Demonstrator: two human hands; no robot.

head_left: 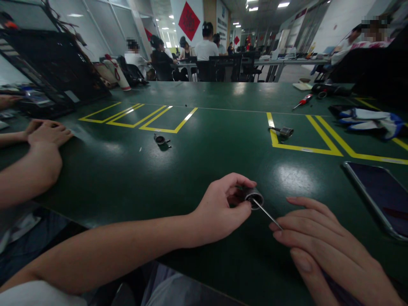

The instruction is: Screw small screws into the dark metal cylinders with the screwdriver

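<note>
My left hand [221, 208] is closed around a small hollow metal cylinder [259, 196], its open end facing right towards me. The thin shaft of a screwdriver [268, 213] reaches into that opening. My right hand [331, 242] grips the screwdriver, fingers along the shaft; most of the handle is hidden beneath the palm. Farther off, a similar metal part [160, 139] lies left of centre with small screws beside it. Another metal part [285, 131] rests inside a yellow-taped area on the right.
A phone [379, 195] lies at the right, with gloves [369, 121] and a red screwdriver [302, 102] beyond it. Yellow tape [159, 128] marks the green table [223, 144]. Another person's hands [47, 134] rest at the left, near a black case [57, 68].
</note>
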